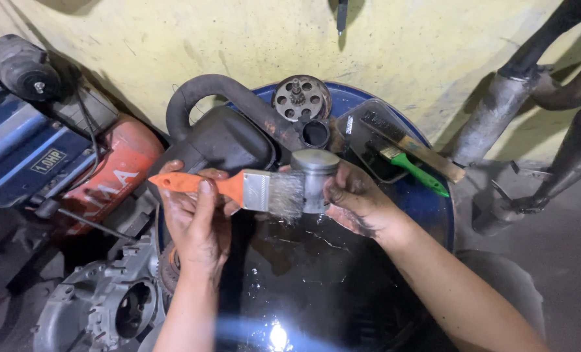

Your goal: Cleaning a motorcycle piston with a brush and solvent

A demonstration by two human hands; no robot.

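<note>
Filling the lower centre of the frame, a blue drum (437,215) of dark liquid is seen, above which a metal piston (314,179) is gripped by the right hand (355,202) and an orange-handled brush (238,189), its bristles touching the piston, is clasped by the left hand (196,225).

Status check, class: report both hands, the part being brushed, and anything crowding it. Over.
Left hand grips orange-handled brush. Right hand holds metal piston, bristles touching. Black exhaust pipe close behind.
</note>
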